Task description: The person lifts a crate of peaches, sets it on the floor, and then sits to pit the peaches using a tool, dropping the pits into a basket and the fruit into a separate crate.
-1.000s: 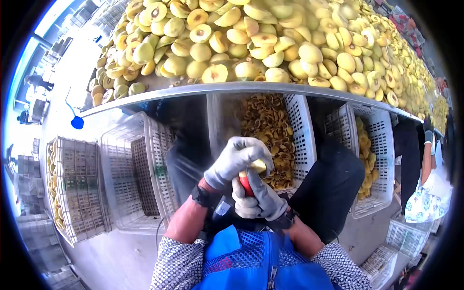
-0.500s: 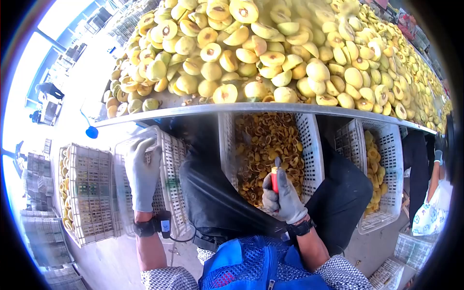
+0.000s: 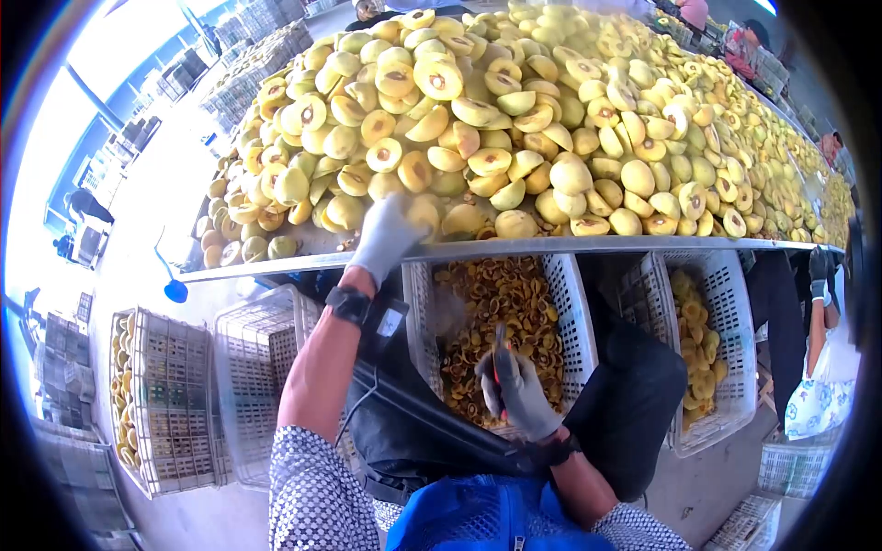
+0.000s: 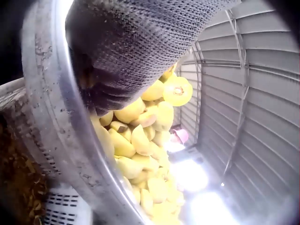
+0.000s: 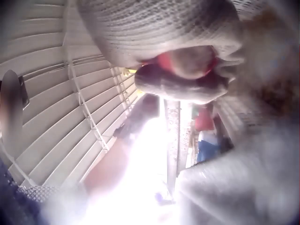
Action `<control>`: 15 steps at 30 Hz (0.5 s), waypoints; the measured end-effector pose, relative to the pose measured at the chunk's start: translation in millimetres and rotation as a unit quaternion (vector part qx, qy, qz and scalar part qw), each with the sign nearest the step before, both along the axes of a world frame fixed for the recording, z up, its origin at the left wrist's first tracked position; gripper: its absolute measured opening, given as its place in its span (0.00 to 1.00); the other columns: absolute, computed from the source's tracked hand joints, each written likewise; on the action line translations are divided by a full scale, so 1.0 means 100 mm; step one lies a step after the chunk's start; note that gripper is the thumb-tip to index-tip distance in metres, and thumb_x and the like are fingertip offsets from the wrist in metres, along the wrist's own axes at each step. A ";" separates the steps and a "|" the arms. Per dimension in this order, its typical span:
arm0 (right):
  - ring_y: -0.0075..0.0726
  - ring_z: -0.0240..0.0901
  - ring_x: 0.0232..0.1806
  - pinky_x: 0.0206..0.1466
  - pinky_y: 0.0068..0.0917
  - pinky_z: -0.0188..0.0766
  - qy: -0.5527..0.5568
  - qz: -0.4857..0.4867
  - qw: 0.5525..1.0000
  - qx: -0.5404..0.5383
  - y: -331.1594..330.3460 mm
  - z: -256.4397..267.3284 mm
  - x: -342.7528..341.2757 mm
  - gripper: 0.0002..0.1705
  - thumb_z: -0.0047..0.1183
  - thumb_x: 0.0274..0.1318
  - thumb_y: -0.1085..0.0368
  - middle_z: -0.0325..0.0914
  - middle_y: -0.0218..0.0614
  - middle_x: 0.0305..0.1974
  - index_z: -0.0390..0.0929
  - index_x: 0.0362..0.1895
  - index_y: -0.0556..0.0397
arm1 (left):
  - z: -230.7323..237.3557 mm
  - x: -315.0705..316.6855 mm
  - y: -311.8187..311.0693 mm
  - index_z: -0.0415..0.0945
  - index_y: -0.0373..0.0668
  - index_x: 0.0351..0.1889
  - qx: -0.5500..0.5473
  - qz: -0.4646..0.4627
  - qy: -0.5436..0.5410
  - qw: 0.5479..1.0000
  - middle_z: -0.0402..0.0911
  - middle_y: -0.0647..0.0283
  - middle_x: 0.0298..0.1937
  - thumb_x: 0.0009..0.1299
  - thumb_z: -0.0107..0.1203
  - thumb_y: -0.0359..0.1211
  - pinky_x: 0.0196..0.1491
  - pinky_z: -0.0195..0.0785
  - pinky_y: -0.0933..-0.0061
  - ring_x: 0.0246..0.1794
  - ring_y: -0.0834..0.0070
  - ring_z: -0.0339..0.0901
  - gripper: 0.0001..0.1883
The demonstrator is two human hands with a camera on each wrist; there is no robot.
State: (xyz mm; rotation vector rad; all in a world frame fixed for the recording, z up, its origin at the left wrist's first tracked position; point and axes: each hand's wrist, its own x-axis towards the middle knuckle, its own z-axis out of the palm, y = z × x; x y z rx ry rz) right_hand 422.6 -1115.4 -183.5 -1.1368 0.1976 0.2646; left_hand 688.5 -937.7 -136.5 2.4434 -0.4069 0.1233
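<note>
My gloved left hand (image 3: 386, 235) reaches over the table's metal edge to the front of a heap of halved yellow fruit (image 3: 478, 163). Its fingers are right at the fruit halves, and a blurred half (image 3: 424, 217) lies beside them. In the left wrist view the grey knitted glove (image 4: 140, 42) covers most of what is under the hand, so I cannot tell if it grips a half. Lower down, my gloved right hand (image 3: 528, 400) holds a red-handled tool (image 3: 501, 340) with a short metal blade pointing up. The red handle (image 5: 165, 62) shows between the fingers in the right wrist view.
A metal table rim (image 3: 551, 245) runs across in front. Below it, between the knees, stands a white crate (image 3: 574, 317) of brown and yellow scraps. To the left is another crate (image 3: 241, 367); at the right a crate (image 3: 735, 367) holds yellow fruit pieces.
Both hands were together at the tool and a yellow piece. The left hand then swung to the left crate, and now it is up at the heap. The right hand keeps the tool, slightly lower.
</note>
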 end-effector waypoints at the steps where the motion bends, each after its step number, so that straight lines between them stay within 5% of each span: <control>1: 0.16 0.56 0.12 0.15 0.18 0.53 -0.013 -0.018 1.000 -0.012 0.00 0.10 0.08 0.32 0.44 0.69 0.34 0.64 0.22 0.16 0.74 0.39 0.53 | 0.05 -0.08 -0.02 0.77 0.33 0.45 -0.067 0.018 -0.026 0.997 0.81 0.42 0.45 0.58 0.67 0.40 0.52 0.73 0.59 0.46 0.50 0.80 0.23; 4: 0.13 0.61 0.18 0.19 0.14 0.54 -0.055 -0.005 0.997 0.054 0.01 0.34 0.31 0.24 0.42 0.75 0.44 0.67 0.20 0.20 0.74 0.39 0.53 | 0.38 -0.61 -0.09 0.69 0.32 0.52 -0.272 0.079 0.015 0.959 0.77 0.51 0.43 0.63 0.63 0.35 0.48 0.74 0.65 0.45 0.63 0.78 0.24; 6: 0.13 0.65 0.22 0.24 0.13 0.57 0.006 -0.043 0.978 0.203 0.13 0.47 0.47 0.19 0.45 0.75 0.51 0.70 0.19 0.23 0.75 0.41 0.54 | 0.11 -0.85 -0.07 0.64 0.35 0.58 -0.417 0.025 -0.016 0.908 0.74 0.53 0.48 0.66 0.60 0.32 0.50 0.74 0.67 0.50 0.67 0.75 0.25; 7: 0.18 0.67 0.24 0.26 0.17 0.60 -0.078 -0.029 0.994 0.077 0.17 0.39 0.51 0.17 0.46 0.75 0.54 0.72 0.24 0.24 0.75 0.42 0.55 | 0.23 -1.14 -0.18 0.61 0.37 0.65 -0.442 0.043 0.034 0.895 0.74 0.59 0.52 0.71 0.59 0.29 0.57 0.72 0.69 0.53 0.73 0.74 0.26; 9: 0.27 0.72 0.26 0.29 0.24 0.66 -0.220 -0.051 0.953 -0.203 0.26 0.22 0.59 0.13 0.48 0.73 0.59 0.76 0.32 0.26 0.75 0.44 0.57 | 0.13 -1.45 -0.34 0.60 0.41 0.72 -0.504 0.017 0.037 0.863 0.74 0.59 0.56 0.74 0.57 0.33 0.62 0.68 0.70 0.56 0.74 0.73 0.29; 10: 0.18 0.65 0.22 0.25 0.22 0.63 -0.270 -0.055 0.931 -0.240 0.30 0.10 0.60 0.14 0.45 0.75 0.57 0.73 0.24 0.25 0.74 0.44 0.56 | 0.13 -1.57 -0.37 0.60 0.42 0.74 -0.521 0.013 0.054 0.852 0.75 0.60 0.58 0.76 0.55 0.35 0.62 0.68 0.70 0.57 0.74 0.73 0.29; 11: 0.22 0.68 0.23 0.26 0.24 0.64 -0.265 -0.064 0.924 -0.268 0.31 0.05 0.54 0.15 0.45 0.75 0.57 0.74 0.28 0.26 0.74 0.43 0.57 | 0.20 -1.69 -0.36 0.63 0.42 0.73 -0.533 0.025 0.163 0.830 0.75 0.60 0.60 0.79 0.51 0.39 0.63 0.68 0.70 0.57 0.74 0.73 0.27; 14: 0.33 0.74 0.25 0.31 0.30 0.69 -0.234 -0.063 0.916 -0.320 0.32 0.11 0.41 0.18 0.46 0.74 0.55 0.77 0.39 0.27 0.73 0.43 0.61 | 0.01 -1.77 -0.35 0.71 0.42 0.61 -0.632 -0.009 0.236 0.738 0.77 0.61 0.54 0.79 0.51 0.42 0.58 0.71 0.73 0.53 0.74 0.76 0.18; 15: 0.36 0.75 0.26 0.32 0.31 0.70 -0.210 -0.047 0.924 -0.317 0.32 0.13 0.38 0.19 0.47 0.73 0.55 0.77 0.43 0.27 0.73 0.43 0.62 | -0.03 -1.77 -0.36 0.71 0.41 0.56 -0.628 0.010 0.227 0.744 0.77 0.63 0.47 0.77 0.56 0.42 0.47 0.74 0.75 0.45 0.79 0.75 0.17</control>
